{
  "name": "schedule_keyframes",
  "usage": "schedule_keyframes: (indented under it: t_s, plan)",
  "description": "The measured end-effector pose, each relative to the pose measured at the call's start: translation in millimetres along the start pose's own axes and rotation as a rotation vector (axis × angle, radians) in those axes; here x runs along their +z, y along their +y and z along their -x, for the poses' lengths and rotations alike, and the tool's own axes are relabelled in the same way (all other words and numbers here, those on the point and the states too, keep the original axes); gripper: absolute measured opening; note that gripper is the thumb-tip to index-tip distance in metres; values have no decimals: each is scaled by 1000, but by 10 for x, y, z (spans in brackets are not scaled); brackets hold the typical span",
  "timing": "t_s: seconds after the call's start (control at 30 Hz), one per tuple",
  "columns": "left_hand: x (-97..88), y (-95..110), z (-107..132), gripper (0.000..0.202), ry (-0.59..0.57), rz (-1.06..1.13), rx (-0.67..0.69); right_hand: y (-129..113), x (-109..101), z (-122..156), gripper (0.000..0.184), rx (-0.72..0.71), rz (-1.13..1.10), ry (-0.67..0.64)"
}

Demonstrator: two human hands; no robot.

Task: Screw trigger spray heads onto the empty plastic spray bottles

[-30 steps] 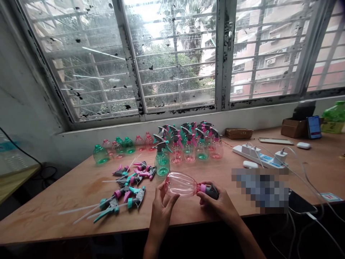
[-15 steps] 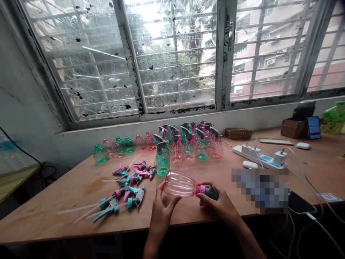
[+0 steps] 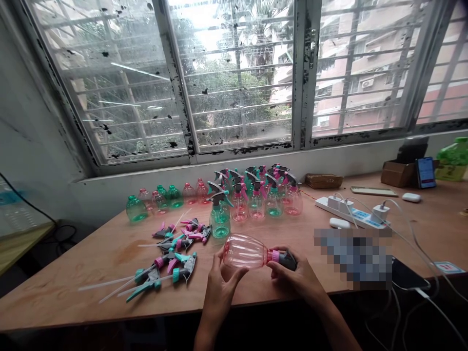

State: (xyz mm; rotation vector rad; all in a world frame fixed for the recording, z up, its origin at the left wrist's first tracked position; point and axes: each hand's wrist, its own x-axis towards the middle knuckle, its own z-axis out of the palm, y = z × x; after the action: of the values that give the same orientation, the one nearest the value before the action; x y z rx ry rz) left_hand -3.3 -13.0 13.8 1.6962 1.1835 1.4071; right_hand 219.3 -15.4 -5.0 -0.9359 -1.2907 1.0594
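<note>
A clear pink spray bottle (image 3: 244, 251) lies sideways in the air above the table's front edge, its neck to the right. My left hand (image 3: 225, 280) is closed round its base end. My right hand (image 3: 292, 273) grips the grey and pink spray head (image 3: 284, 259) at the neck, thumb by the collar. Whether the collar is fully screwed down I cannot tell. Left of my hands lies a pile of loose spray heads (image 3: 183, 269), grey with pink or teal parts and thin white tubes. Just behind stands a green spray bottle (image 3: 220, 222) with its head on.
Several headless bottles (image 3: 137, 209) line the back left. Several bottles with spray heads (image 3: 257, 207) stand at the back middle. To the right are a white power strip (image 3: 351, 213) with cables, a black phone (image 3: 409, 274), a white earbud case (image 3: 411, 197) and a cardboard box (image 3: 397, 174).
The pink bottle and both hands have shifted very slightly right and down. Both hands keep their hold; everything else lies as before.
</note>
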Motion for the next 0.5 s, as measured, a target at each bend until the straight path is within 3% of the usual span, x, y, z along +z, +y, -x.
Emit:
schedule_keyframes:
  t_s: [0.17, 0.33, 0.5]
  plan:
    - [11, -39, -16, 66, 39, -60, 82, 16, -9, -8, 49, -28, 21, 19]
    - [9, -45, -14, 74, 32, -35, 48, 14, 5, -9, 53, -3, 17, 3]
    - [3, -54, 2, 60, -14, 104, 10, -15, 9, -5, 50, 0, 29, 11]
